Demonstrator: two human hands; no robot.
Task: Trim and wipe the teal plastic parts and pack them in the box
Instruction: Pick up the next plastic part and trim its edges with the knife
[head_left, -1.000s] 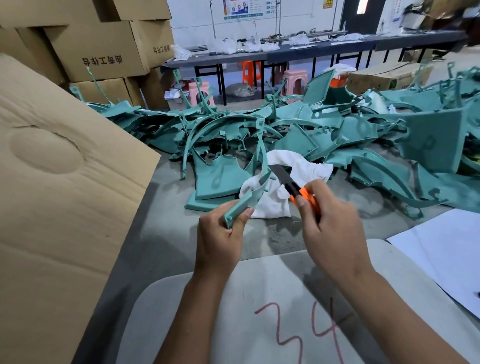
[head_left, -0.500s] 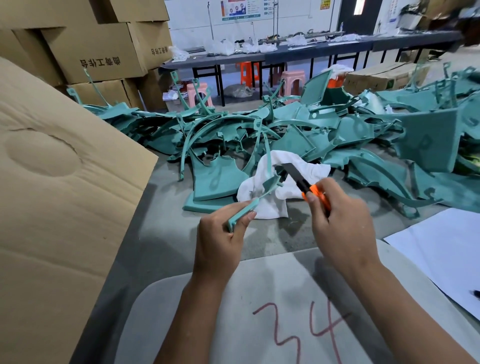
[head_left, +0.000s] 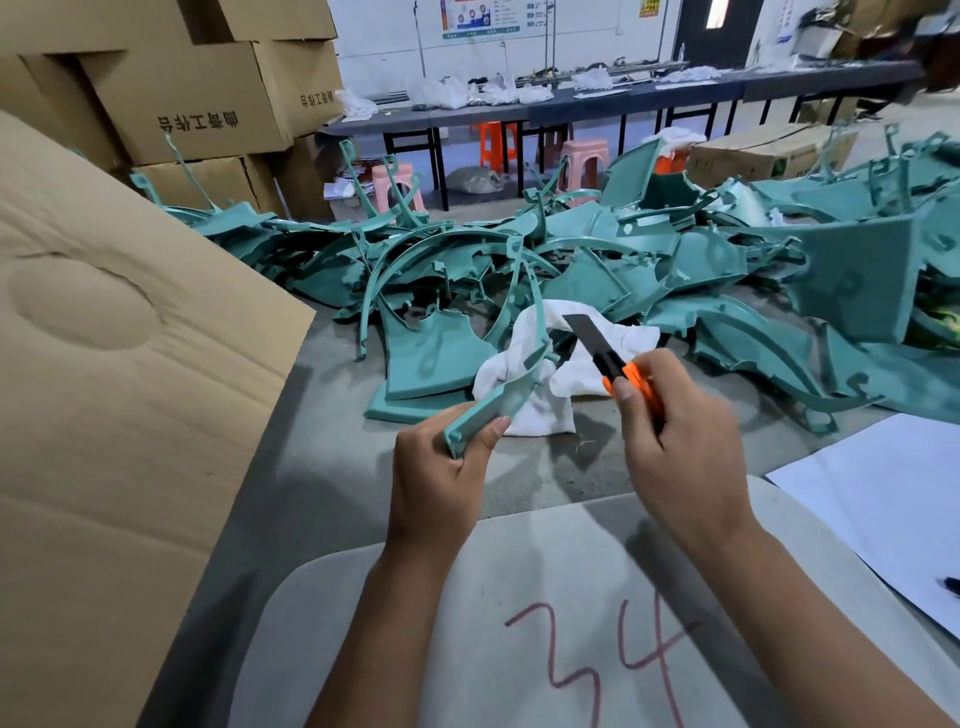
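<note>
Left hand (head_left: 434, 480) fingers clamped on curved teal part (head_left: 511, 387), steadying it for trimming; right hand (head_left: 675, 447) fingers clamped on orange knife (head_left: 610, 361), blade clear.

Red handwritten "34" on grey board (head_left: 519, 623), just below both wrists. Mirrored Chinese print on stacked cardboard boxes (head_left: 197, 93), far up-left of hands; characters not readable. Wall poster (head_left: 480, 18) far beyond hands; text too small to read.
</note>
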